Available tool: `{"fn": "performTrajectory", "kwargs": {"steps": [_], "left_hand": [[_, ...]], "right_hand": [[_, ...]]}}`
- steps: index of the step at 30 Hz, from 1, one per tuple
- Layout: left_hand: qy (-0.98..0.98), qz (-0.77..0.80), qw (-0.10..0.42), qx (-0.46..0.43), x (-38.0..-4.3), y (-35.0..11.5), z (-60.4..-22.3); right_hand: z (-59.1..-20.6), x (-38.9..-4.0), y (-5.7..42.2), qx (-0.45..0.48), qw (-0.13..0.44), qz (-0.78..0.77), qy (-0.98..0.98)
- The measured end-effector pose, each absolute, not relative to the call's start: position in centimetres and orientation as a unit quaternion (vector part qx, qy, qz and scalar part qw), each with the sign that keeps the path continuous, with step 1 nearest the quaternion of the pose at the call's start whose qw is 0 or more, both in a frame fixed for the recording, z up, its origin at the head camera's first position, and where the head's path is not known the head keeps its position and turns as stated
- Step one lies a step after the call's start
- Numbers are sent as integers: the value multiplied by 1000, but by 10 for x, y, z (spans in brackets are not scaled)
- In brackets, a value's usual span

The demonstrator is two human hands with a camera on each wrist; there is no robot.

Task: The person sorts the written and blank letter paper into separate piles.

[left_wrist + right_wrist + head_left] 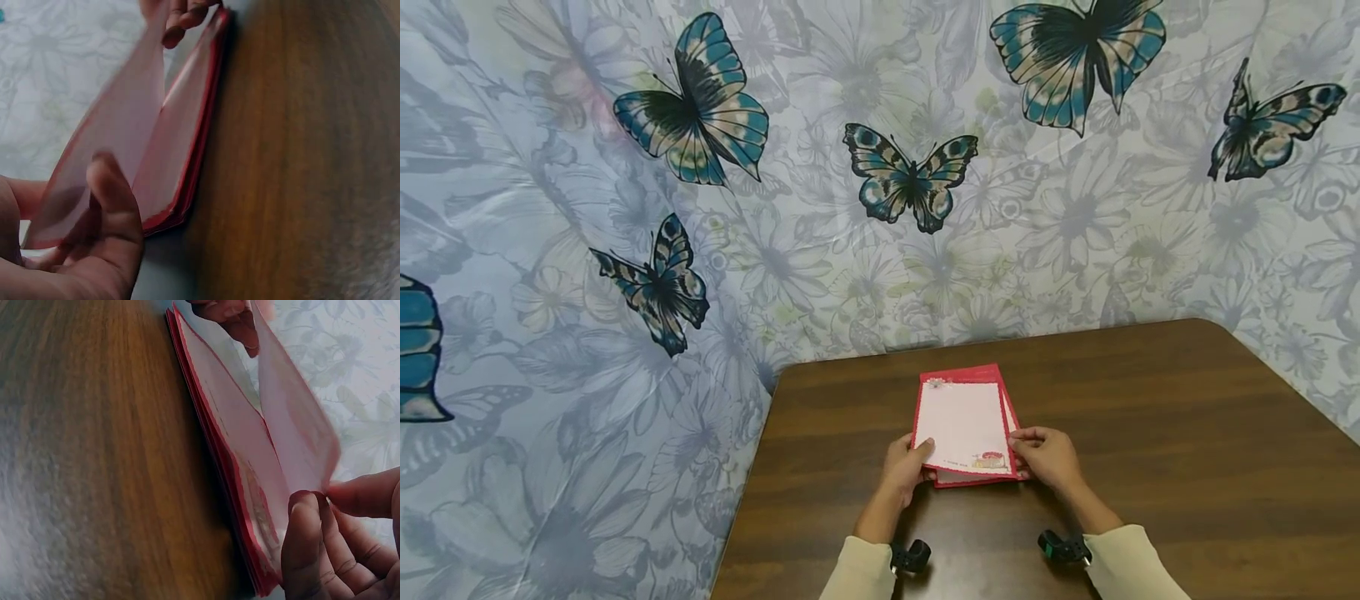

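A white sheet of paper (964, 421) with a red border and a small printed picture at its lower right is raised at its near end. My left hand (904, 469) pinches its lower left corner, thumb on top and fingers beneath. At the right edge, my right hand (1051, 457) pinches the paper between thumb and fingers. Below lies a stack of similar red-edged sheets (181, 144), at an angle to the lifted one. Both wrist views show a wedge-shaped gap between the raised sheet and the stack (219, 394).
The brown wooden table (1150, 417) extends to both sides and behind the papers. A cloth with butterflies and flowers (820, 275) hangs behind and left of it. Black bands (912, 556) are worn on both wrists, next to pale sleeves (859, 571).
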State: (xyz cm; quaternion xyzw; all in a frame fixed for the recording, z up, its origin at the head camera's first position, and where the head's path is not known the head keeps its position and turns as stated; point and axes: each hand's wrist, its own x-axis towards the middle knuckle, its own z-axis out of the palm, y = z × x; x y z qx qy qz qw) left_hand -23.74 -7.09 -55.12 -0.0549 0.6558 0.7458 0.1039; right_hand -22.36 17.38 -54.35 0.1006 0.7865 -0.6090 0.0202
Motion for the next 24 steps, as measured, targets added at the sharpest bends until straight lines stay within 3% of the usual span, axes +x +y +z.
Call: {"fn": "performTrajectory", "kwargs": {"steps": [13, 24], "left_hand": [[657, 750, 84, 1, -215, -61, -542], [647, 754, 96, -58, -226, -88, -543]], "right_hand": [[-539, -224, 178, 152, 74, -644, 746], [-529, -225, 169, 103, 73, -612, 781]]}}
